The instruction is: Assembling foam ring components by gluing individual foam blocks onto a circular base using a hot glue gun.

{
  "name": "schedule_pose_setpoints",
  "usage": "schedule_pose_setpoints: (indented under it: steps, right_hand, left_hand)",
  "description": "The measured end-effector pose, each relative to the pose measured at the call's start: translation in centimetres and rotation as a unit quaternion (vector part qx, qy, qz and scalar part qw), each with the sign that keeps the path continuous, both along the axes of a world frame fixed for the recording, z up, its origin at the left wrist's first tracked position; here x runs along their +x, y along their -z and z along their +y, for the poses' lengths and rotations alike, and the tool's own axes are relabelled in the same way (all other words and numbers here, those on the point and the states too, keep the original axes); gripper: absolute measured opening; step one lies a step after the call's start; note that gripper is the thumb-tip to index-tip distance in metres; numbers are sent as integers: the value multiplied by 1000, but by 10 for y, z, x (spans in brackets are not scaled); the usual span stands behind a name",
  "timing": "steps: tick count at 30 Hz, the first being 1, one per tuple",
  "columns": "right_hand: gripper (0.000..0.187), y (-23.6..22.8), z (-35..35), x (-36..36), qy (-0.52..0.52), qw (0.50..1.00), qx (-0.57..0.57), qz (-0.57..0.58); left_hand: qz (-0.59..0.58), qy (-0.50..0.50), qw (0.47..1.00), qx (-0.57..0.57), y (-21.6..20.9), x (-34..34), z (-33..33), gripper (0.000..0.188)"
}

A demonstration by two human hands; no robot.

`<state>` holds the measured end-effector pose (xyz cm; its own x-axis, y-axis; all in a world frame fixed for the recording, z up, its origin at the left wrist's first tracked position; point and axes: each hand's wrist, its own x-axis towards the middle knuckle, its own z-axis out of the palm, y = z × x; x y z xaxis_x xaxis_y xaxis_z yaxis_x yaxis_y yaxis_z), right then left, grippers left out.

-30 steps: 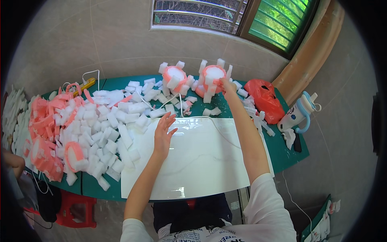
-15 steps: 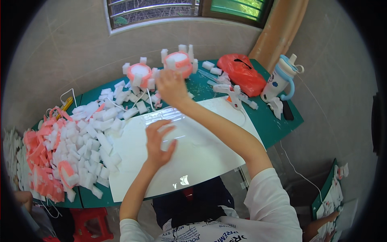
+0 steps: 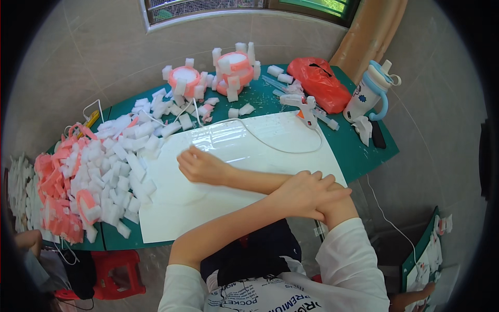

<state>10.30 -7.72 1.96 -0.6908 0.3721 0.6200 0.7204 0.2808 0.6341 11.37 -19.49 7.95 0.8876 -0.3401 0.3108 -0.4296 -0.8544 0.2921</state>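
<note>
Glossy white, a large rectangular sheet [image 3: 171, 213] lies flat on the green counter [image 3: 366, 158] in front of the person, its long axis running left to right, the right end set a little farther away. Over it, the bare right forearm [image 3: 254, 180] stretches leftward, and the right hand [image 3: 201, 165] points left with fingers curled in, so its grip is narrow. The left arm crosses toward the right, and the left hand [image 3: 306, 193] lies across the right arm near the elbow, fingers touching it; how tightly that grip closes I cannot tell.

At the sheet's far right corner rests a white glue gun with an orange trigger [image 3: 307, 106], lying on its side, barrel pointing left, handle toward the person. Its pale cord [image 3: 286, 152] loops over the sheet. Beyond the far edge stand two round pink-and-white foam pieces, the left one [image 3: 192, 78] and the right one [image 3: 239, 67], ringed with white blocks pointing mostly upright. Loose white foam blocks [image 3: 109, 177] heap up on the left, beside pink foam scraps [image 3: 54, 171].
</note>
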Motion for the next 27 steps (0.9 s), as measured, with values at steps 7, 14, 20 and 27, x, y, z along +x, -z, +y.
schedule_pose_setpoints:
  steps: [7,14,20,27]
  right_hand:
    - [11,31,-51,-44,-133,988,-79,-14]
    - [11,57,-105,-52,-222,962,-157,-23]
    - [11,47,-133,-52,-294,925,-237,-38]
    - [10,48,-163,-18,-261,875,-407,35]
  left_hand:
    - [224,-58,951,-206,18,-23,30,54]
    - [-9,-45,986,-163,46,-20,31,43]
    - [-124,-150,938,-288,38,-50,48,36]
    - [-229,-384,878,-167,46,-147,75,36]
